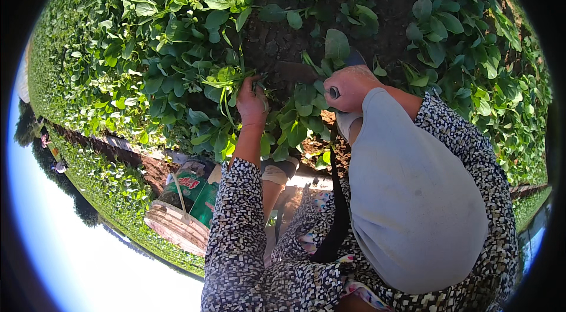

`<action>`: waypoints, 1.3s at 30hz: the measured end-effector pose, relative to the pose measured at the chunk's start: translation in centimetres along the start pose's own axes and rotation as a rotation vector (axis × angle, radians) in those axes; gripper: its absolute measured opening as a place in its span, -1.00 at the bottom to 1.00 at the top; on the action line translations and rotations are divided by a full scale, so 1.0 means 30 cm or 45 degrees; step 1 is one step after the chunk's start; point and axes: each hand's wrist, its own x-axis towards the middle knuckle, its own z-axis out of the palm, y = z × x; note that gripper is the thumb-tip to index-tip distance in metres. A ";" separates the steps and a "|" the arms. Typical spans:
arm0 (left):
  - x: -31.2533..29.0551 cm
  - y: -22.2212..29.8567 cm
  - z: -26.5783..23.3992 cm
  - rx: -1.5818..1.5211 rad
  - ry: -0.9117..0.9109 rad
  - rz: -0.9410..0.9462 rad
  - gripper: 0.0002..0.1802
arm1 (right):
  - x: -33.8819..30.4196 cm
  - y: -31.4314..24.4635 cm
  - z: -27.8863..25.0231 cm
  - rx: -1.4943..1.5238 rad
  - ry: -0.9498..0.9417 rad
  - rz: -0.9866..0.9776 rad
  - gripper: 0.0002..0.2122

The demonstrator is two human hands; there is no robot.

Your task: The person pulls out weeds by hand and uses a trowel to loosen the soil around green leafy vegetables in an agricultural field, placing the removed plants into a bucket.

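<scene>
My left hand (252, 101) is closed around a small bunch of leafy greens (223, 80), whose light leaves and stems stick out to its left. To the right, my right hand (352, 85) makes a fist around a tool handle (334, 93); its round, hollow-looking end shows at the thumb side. A dark, flat brownish shape (296, 72) lies between the two hands; whether it is the tool's blade I cannot tell. Upright green leaves (336, 46) stand just beyond my right fist, and more leafy plants (295, 120) grow between and below the hands.
Dense leafy greens (118, 35) cover the left side; dark soil (271, 35) shows ahead among scattered plants. At lower left sits a dirty white bucket (171, 226) beside green printed packaging (188, 191). A large pale-grey cloth shape (418, 194) fills the space near my right arm.
</scene>
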 end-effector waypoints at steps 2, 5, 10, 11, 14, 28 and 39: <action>-0.011 0.037 -0.017 -0.009 -0.103 -0.173 -0.77 | 0.020 -0.022 0.005 0.028 0.009 -0.026 -0.82; -0.017 0.054 0.004 -0.018 -0.091 -0.158 -0.76 | 0.042 -0.012 0.070 0.089 0.051 -0.018 -0.82; -0.018 0.018 0.014 0.016 -0.126 -0.112 -0.75 | 0.029 0.003 0.101 0.257 0.107 0.060 -0.79; -0.015 0.005 0.011 0.001 -0.127 -0.106 -0.75 | 0.030 -0.001 0.096 0.294 0.107 0.077 -0.78; -0.023 -0.009 0.029 0.036 0.014 0.019 -0.74 | 0.031 -0.007 0.084 0.400 0.112 0.108 -0.75; -0.020 -0.009 0.024 -0.107 -0.084 -0.041 -0.73 | 0.045 -0.017 0.060 0.172 0.108 -0.013 -0.75; -0.036 0.035 -0.028 -0.337 -0.057 -0.159 -0.86 | 0.012 0.001 0.041 0.674 0.049 0.285 -0.74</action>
